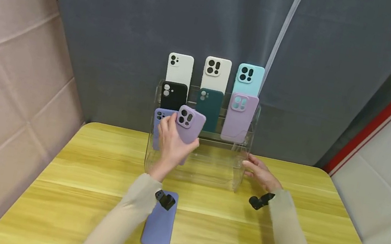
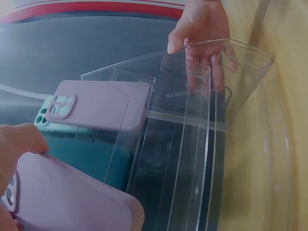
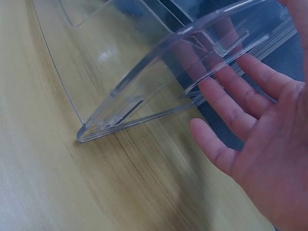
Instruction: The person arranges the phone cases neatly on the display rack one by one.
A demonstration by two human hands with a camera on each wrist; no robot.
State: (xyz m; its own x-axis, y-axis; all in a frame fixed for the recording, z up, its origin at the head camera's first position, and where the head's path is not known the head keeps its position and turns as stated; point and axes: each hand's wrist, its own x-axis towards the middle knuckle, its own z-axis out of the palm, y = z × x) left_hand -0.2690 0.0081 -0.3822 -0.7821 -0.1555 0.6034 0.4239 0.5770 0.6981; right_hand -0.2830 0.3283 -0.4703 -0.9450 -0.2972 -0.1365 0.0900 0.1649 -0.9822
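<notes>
My left hand (image 1: 172,146) pinches a light purple phone case (image 1: 192,129) by its edges, thumb on one side and fingers on the other. The case is tilted in front of the lower part of a clear acrylic display stand (image 1: 213,178), its camera cutouts toward me. Just left of it, a blue-purple case (image 1: 158,130) stands in the bottom tier, partly hidden by my fingers. My right hand (image 1: 263,177) is at the stand's right side panel, fingers extended along it; whether all of them touch is unclear. In the left wrist view the held purple case (image 2: 72,197) appears close up.
Upper tiers hold white (image 1: 179,71), cream (image 1: 215,82), aqua (image 1: 247,85), black (image 1: 173,97), teal (image 1: 208,109) and lilac (image 1: 238,121) cases. Another blue-purple case (image 1: 157,233) lies on the wooden table (image 1: 229,241), under my left wrist. A grey curtain (image 1: 135,41) hangs behind.
</notes>
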